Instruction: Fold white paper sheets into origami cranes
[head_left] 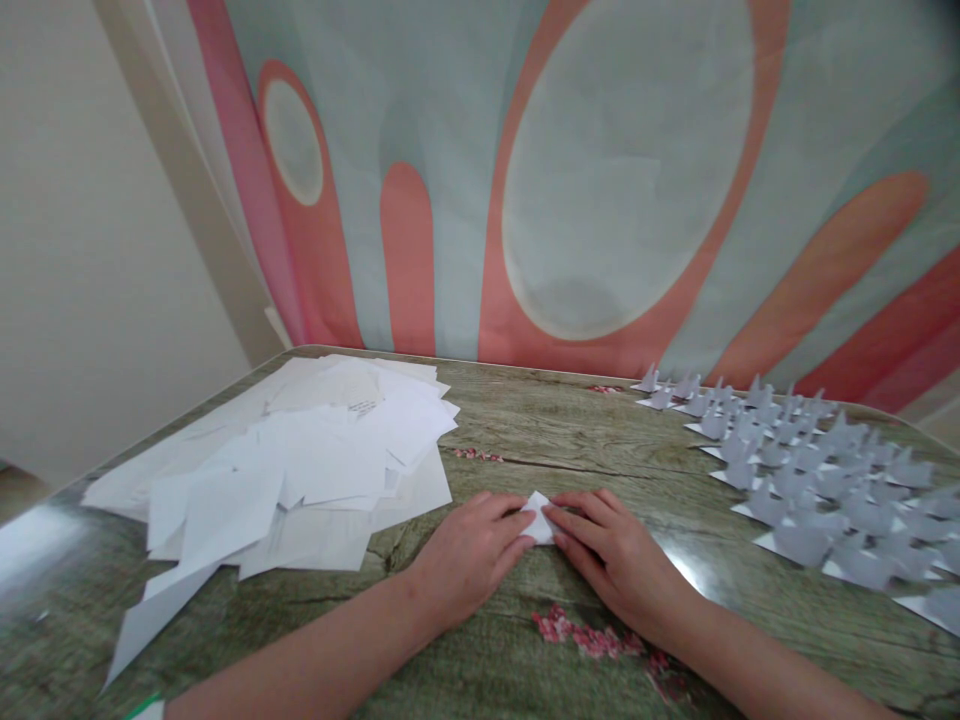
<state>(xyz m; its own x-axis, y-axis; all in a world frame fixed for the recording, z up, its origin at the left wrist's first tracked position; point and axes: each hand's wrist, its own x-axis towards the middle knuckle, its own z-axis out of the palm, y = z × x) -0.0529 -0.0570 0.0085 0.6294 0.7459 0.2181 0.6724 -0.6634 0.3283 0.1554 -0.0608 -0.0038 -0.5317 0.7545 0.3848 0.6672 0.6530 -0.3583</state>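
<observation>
The fingers of the left hand [469,560] and right hand [619,560] cover both sides of a small folded paper [537,522] on the desk [570,430]; whether they pinch or merely press it, one cannot tell. At five o'clock from it, the right forearm partly hides printed blossoms [592,637]. At three, folded figures [806,540] overlap, some cut off by the picture's edge. At ten, sheets [330,455] hide one another, their writing illegible.
</observation>
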